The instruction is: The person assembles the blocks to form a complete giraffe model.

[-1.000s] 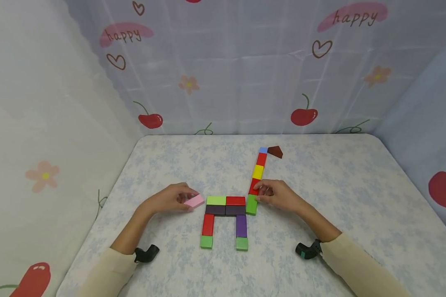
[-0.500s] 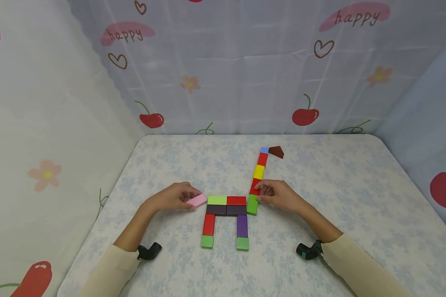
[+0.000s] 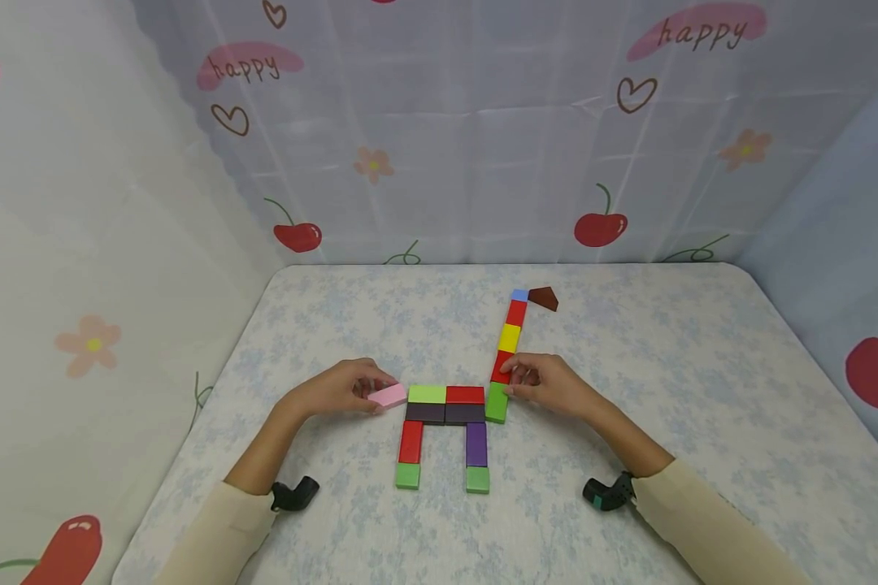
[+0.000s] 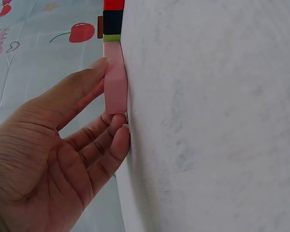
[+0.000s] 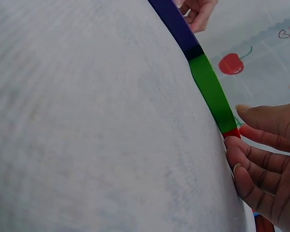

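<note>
My left hand (image 3: 340,387) pinches a pink block (image 3: 388,396) between thumb and fingers. In the left wrist view the pink block (image 4: 115,79) lies end-on against a lime block (image 4: 111,37). That lime block (image 3: 428,394) tops the left end of a flat figure of coloured blocks. My right hand (image 3: 549,382) rests at the slanted column on the right, its fingertips at a red block (image 3: 501,367) and a green block (image 3: 496,404). In the right wrist view the thumb lies close to the far end of the green block (image 5: 212,94), fingers loosely bent.
Two dark blocks (image 3: 445,413) lie under the lime one and a red block (image 3: 465,395). Legs below are a red block (image 3: 410,442) and a purple block (image 3: 476,444), with green feet. Yellow, red and blue blocks continue the column to a brown piece (image 3: 544,298). Curtains surround the table.
My left hand has shifted slightly right, bringing the pink block up to the lime block's left end. The right hand and the other blocks hold their places.
</note>
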`<action>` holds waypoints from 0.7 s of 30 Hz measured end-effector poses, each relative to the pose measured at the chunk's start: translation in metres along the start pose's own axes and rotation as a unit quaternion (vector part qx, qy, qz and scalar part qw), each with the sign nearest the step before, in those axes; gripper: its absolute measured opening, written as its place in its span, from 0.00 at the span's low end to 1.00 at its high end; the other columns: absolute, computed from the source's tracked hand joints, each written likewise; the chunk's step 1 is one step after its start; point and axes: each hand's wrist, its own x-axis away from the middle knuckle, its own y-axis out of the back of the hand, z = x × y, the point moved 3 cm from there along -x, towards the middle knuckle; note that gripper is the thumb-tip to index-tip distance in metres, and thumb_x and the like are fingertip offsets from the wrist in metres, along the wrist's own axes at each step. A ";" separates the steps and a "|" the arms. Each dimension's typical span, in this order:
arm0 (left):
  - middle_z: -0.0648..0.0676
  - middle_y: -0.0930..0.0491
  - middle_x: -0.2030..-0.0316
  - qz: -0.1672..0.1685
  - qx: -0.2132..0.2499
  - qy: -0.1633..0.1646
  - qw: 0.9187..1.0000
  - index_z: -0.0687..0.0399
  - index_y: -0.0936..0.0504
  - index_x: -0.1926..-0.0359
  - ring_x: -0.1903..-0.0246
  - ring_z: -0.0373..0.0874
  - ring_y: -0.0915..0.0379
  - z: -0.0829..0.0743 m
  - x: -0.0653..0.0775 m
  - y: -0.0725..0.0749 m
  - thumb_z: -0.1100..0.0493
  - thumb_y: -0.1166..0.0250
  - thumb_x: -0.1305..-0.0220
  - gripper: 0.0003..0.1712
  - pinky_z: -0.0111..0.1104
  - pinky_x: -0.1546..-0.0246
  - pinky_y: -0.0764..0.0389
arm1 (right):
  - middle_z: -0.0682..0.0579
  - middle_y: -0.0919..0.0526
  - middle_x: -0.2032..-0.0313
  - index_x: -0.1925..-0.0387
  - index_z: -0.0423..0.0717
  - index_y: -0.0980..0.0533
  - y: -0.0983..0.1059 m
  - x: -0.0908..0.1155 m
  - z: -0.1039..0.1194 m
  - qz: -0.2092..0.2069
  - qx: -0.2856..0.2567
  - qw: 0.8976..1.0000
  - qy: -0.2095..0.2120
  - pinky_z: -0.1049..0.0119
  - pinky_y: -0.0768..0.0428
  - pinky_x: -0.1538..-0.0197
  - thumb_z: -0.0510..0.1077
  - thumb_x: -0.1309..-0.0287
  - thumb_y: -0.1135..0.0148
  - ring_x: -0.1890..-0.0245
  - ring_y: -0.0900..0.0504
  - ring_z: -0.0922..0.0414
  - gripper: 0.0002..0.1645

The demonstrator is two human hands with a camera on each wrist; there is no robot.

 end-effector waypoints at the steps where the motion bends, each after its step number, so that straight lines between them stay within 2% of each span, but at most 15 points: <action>1: 0.52 0.21 0.61 0.000 0.000 0.001 1.000 0.57 0.15 0.42 0.64 0.44 0.26 0.000 0.000 0.000 0.62 0.23 0.42 0.25 0.32 0.62 0.21 | 0.54 0.18 0.67 0.52 0.42 0.19 0.000 0.000 0.000 -0.001 0.000 1.000 0.002 0.67 0.22 0.69 0.41 0.40 0.27 0.71 0.22 0.57 0.16; 14: 0.53 0.21 0.62 0.002 0.010 0.004 1.000 0.56 0.16 0.41 0.65 0.46 0.27 0.000 0.000 -0.001 0.62 0.25 0.40 0.25 0.31 0.63 0.24 | 0.54 0.18 0.67 0.52 0.42 0.18 -0.001 -0.001 0.000 -0.003 -0.002 1.000 0.009 0.67 0.22 0.68 0.40 0.40 0.26 0.71 0.22 0.57 0.15; 18: 0.51 0.19 0.59 -0.002 0.011 0.008 1.000 0.56 0.17 0.40 0.62 0.45 0.25 0.001 0.003 0.002 0.60 0.26 0.37 0.24 0.34 0.59 0.22 | 0.55 0.18 0.66 0.52 0.43 0.18 -0.002 0.001 0.000 -0.002 0.001 1.000 0.003 0.67 0.21 0.67 0.41 0.39 0.27 0.70 0.22 0.57 0.15; 21: 0.50 0.19 0.57 -0.013 0.004 0.018 1.000 0.55 0.18 0.38 0.58 0.44 0.24 0.006 0.004 0.005 0.57 0.29 0.33 0.24 0.35 0.55 0.20 | 0.53 0.17 0.64 0.50 0.42 0.18 0.003 0.006 0.001 -0.020 0.006 1.000 -0.003 0.66 0.20 0.69 0.41 0.37 0.29 0.70 0.21 0.57 0.14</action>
